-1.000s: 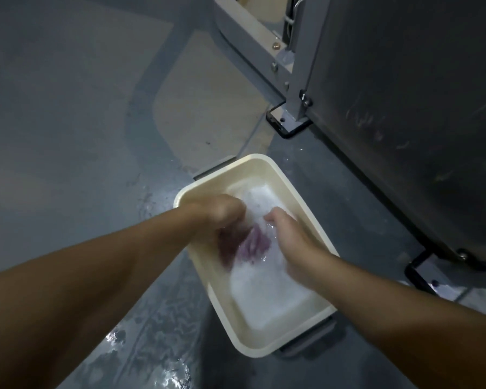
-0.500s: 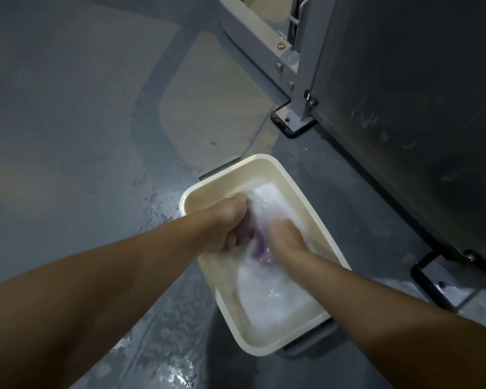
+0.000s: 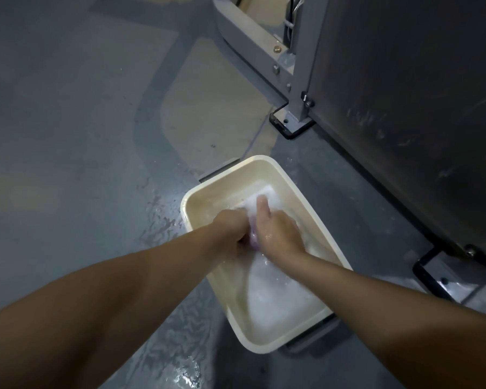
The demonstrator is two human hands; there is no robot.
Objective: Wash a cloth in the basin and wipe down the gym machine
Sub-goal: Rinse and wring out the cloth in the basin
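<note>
While your two hands worked low inside the cream basin (image 3: 286, 175), the washing step of the task was evidently in hand and the wiping step not yet begun. Your left hand (image 3: 233, 234) was curled into a fist gripping the purple cloth (image 3: 252, 237), of which only a small patch showed between the hands, down in the soapy water (image 3: 275, 299). Your right hand (image 3: 275, 231) lay against the cloth from the other side, thumb extended toward the far end of the basin; whether its submerged fingers were pinching the fabric could not be told. The basin sat on the wet grey floor (image 3: 68, 136), with splashed water beside its left wall, and the gym machine (image 3: 404, 94) stood just beyond it to the right, its dark side panel streaked. Your next move probably called for lifting the cloth clear, wringing it over the basin, and carrying it to that panel without dripping further.
</note>
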